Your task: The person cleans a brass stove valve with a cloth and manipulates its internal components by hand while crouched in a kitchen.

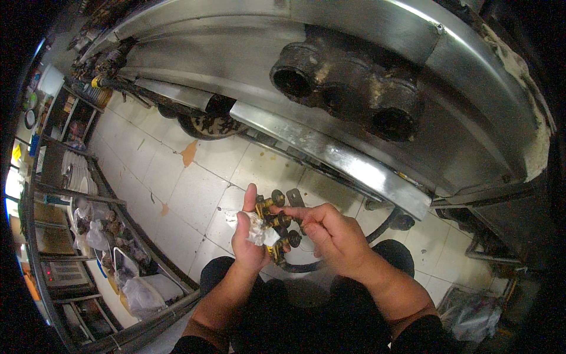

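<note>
My left hand (250, 248) is closed around a brass valve assembly (273, 222) with several round dark knobs in a row. Its thumb and fingers point away from me, and a crumpled white tissue (253, 226) lies between palm and brass. From the right comes my right hand (333, 236), fingers curled, the index finger reaching to the upper knobs. Thumb and fingers pinch close to the middle knob; what they hold is mostly hidden. Just beyond the index finger shows a flat dark metal tab (295, 197) with a hole. A black hose (298, 267) curves under my right arm.
Over my hands hangs a large steel stove body (218, 53) with three blackened burner pipes (348, 88) and a shiny front ledge (330, 156). Shelving (112, 197) at left holds plates (76, 173) and plastic bags (150, 295). White floor tiles (171, 206) lie below.
</note>
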`<state>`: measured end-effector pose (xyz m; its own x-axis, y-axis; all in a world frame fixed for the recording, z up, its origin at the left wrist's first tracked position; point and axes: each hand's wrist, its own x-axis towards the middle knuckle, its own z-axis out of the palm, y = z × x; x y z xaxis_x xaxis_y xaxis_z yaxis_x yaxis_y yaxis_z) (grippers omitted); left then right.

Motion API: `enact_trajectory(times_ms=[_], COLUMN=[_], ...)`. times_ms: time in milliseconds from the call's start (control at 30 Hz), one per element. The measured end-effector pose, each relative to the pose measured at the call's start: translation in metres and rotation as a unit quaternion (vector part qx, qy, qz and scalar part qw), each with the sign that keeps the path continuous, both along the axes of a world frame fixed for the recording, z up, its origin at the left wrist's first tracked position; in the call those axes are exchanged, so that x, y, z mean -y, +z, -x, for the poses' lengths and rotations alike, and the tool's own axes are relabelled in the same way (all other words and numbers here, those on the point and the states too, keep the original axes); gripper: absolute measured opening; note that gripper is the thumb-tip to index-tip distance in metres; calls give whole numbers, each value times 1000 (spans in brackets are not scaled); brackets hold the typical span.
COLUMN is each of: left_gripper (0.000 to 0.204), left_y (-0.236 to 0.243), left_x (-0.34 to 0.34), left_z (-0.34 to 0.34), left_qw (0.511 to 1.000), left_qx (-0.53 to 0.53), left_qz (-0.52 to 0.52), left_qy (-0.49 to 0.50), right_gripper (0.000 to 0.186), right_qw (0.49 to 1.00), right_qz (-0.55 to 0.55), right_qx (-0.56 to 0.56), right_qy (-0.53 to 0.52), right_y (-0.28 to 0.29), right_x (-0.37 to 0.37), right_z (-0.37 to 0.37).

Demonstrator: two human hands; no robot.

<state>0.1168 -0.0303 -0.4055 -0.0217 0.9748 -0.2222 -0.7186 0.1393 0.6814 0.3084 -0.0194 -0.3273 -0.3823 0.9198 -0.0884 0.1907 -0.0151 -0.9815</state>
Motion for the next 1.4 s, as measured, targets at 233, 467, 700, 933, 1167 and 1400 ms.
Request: enact_trajectory(times_ms=[233, 467, 700, 933, 1167, 1400], left_gripper=[70, 69, 72, 72, 69, 69], left_y=[0, -1, 0, 2, 3, 4], left_x=[-5, -5, -4, -3, -3, -3], left_z=[1, 8, 8, 7, 4, 4], left_qw=[1000, 999, 999, 996, 985, 988], left_qx=[-14, 42, 31, 86, 169, 151], left_qz=[2, -21, -23, -13, -18, -14], left_qy=[14, 0, -7, 13, 21, 21], right_gripper=[17, 8, 19, 25, 23, 22], right_qw=[999, 977, 962, 965, 965, 960], right_qz=[23, -130, -75, -34, -46, -50], right_qx=[19, 138, 238, 241, 238, 259], right_qy=[11, -97, -109, -98, -96, -92], right_y=[10, 11, 6, 9, 5, 6], right_x=[8, 4, -6, -7, -8, -10], right_z=[-1, -20, -31, -34, -34, -32])
